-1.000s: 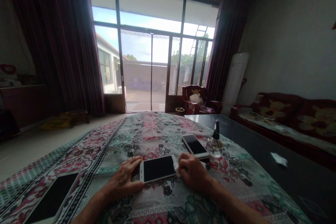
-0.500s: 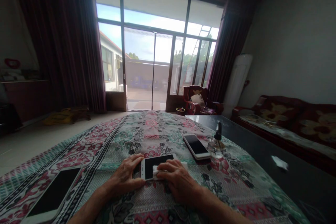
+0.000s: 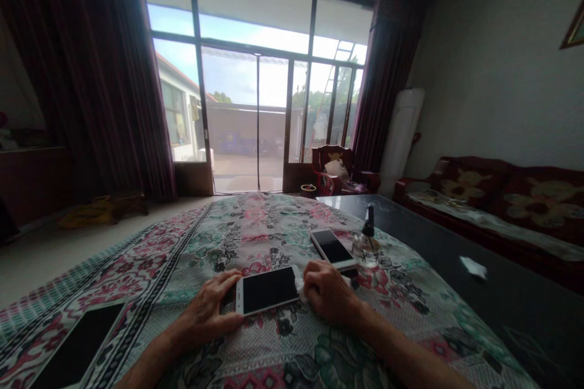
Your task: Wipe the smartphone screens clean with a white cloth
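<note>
Wiping seems the step in hand. Our left hand (image 3: 210, 302) grips the nine-o'clock end of the white-framed rectangular phone (image 3: 269, 290), black screen up, on pink-and-green floral cloth (image 3: 253, 346); our curled right hand (image 3: 329, 292) holds crumpled white tissue (image 3: 300, 290) at the phone's three-o'clock edge. Another stroke would call for light pressure.

2 dark curtains (image 3: 98, 79), red sofa (image 3: 496, 191)
</note>
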{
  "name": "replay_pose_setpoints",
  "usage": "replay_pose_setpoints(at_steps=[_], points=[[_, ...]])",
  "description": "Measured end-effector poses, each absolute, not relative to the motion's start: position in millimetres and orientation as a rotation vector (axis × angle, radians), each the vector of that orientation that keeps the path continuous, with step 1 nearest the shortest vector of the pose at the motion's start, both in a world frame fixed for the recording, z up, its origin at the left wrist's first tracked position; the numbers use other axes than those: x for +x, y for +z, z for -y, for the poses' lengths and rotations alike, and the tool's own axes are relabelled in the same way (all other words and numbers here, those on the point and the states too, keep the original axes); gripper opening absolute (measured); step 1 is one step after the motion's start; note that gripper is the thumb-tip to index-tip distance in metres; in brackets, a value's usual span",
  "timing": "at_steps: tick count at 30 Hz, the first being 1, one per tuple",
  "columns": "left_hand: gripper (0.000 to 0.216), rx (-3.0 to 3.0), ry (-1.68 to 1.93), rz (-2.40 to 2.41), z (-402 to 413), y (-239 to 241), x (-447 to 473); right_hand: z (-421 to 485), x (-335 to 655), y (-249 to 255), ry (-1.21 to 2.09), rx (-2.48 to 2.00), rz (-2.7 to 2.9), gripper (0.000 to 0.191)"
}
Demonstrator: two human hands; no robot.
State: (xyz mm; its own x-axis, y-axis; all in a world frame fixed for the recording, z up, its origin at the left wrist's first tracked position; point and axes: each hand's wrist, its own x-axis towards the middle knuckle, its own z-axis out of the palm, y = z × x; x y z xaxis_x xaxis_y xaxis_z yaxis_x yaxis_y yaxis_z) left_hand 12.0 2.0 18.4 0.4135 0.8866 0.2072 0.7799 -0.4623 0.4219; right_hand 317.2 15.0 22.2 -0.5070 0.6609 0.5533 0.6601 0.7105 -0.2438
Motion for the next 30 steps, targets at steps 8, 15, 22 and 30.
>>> replay_pose_setpoints(at_steps=[8,15,22,30], points=[[0.066,2.414,0.615,-1.464,-5,10,9,5,292,25,0.115,-0.830,2.432,0.035],[0.065,2.433,0.621,-1.453,-8,4,5,16,276,29,0.170,-0.777,2.520,0.038],[0.066,2.422,0.624,-1.458,-7,2,4,3,287,23,0.109,-0.841,2.356,0.020],[0.067,2.447,0.580,-1.447,-9,6,5,-11,311,26,0.051,-0.998,2.259,0.018]])
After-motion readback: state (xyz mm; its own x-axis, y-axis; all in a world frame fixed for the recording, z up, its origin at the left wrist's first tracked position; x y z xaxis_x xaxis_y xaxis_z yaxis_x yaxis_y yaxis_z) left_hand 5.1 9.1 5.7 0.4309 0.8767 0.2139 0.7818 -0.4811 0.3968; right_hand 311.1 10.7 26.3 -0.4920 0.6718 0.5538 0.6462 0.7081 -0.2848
